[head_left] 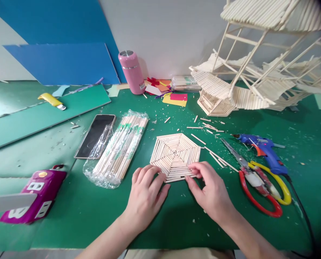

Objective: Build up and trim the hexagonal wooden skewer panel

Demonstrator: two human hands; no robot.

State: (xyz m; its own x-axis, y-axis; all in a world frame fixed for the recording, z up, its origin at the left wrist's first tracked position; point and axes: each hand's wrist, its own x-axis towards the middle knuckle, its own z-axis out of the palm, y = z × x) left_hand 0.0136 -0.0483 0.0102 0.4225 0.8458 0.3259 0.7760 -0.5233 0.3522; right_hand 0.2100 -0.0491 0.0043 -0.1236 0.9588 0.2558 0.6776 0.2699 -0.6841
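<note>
A flat hexagonal panel of thin wooden sticks (175, 153), laid in nested rings, rests on the green tabletop. At its near left corner, my left hand (148, 194) has its fingers closed on the edge. My right hand (211, 190) pinches the near right edge between thumb and fingers. The fingertips partly cover both near corners. Just beyond the panel lie loose stick pieces (216, 156). Red-and-yellow-handled scissors (257, 180) and a blue glue gun (268, 149) lie to the right of my right hand.
A plastic-wrapped stick bundle (122, 147) overlaps a phone (95, 136) on the left. Nearby are a purple power strip (36, 196) and a yellow utility knife (51, 100). Behind stand a pink flask (132, 72) and a tall stick-built model (246, 72). The glue gun's cord (302, 208) runs down the right.
</note>
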